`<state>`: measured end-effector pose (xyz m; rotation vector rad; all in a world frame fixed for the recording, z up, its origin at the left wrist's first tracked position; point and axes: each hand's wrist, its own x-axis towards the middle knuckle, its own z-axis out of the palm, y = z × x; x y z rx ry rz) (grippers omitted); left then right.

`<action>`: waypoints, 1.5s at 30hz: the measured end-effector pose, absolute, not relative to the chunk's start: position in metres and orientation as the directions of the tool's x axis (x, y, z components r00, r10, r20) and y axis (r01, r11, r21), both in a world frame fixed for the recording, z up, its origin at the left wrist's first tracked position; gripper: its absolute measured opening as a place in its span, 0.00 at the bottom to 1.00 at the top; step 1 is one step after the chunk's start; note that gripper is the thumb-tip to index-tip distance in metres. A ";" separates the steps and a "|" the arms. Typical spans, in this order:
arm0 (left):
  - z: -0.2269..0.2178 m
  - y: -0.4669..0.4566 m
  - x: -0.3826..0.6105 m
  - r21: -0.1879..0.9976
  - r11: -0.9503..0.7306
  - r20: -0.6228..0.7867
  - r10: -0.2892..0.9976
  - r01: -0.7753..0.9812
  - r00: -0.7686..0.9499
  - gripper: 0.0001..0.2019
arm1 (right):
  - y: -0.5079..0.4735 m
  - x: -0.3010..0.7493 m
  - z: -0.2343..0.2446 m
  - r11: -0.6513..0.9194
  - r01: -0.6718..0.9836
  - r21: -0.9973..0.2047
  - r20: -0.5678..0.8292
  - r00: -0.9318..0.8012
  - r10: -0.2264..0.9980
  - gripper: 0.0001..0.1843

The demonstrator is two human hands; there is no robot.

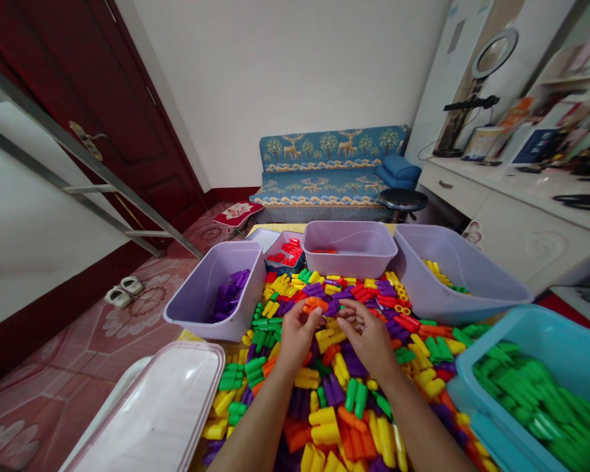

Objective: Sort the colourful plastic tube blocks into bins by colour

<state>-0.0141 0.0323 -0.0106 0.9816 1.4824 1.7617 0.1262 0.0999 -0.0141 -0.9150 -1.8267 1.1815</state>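
Observation:
A heap of colourful plastic building blocks (324,288) in yellow, red, purple, green and orange covers the table in front of me. My left hand (299,333) is over the heap, its fingers curled close to an orange block (315,304). Whether they grip anything is hidden. My right hand (366,337) is beside it with slightly curled, parted fingers and no block visible in them. Lilac tubs hold sorted purple blocks (227,295) and yellow blocks (437,272), and a blue tub (472,373) holds green blocks (531,393).
A third lilac tub (349,246) and a small tray of red blocks (285,254) stand at the far edge. A clear lid (152,410) lies at the near left. Beyond are a metal ladder (78,157), a dark red door (137,124), a blue sofa (329,170), a stool (396,200) and a white cabinet (521,229).

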 end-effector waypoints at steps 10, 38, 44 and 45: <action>0.002 0.037 -0.040 0.678 -0.177 -0.263 0.847 -0.713 -0.461 0.05 | 0.107 0.130 -0.029 0.335 0.211 -0.918 0.217 -0.440 0.872 0.14; 0.009 0.021 -0.007 0.989 -0.053 0.079 0.978 0.138 -0.194 0.23 | 0.104 0.136 0.017 0.038 0.104 -0.994 -0.029 -0.582 0.812 0.19; -0.011 0.025 -0.011 0.991 -0.115 0.135 0.856 0.071 -0.498 0.19 | 0.128 0.134 0.050 0.163 0.019 -0.986 0.136 -0.462 0.876 0.18; -0.014 0.026 -0.012 0.992 -0.110 0.130 0.840 0.069 -0.527 0.18 | 0.129 0.131 0.055 0.205 -0.083 -0.975 0.222 -0.392 0.893 0.22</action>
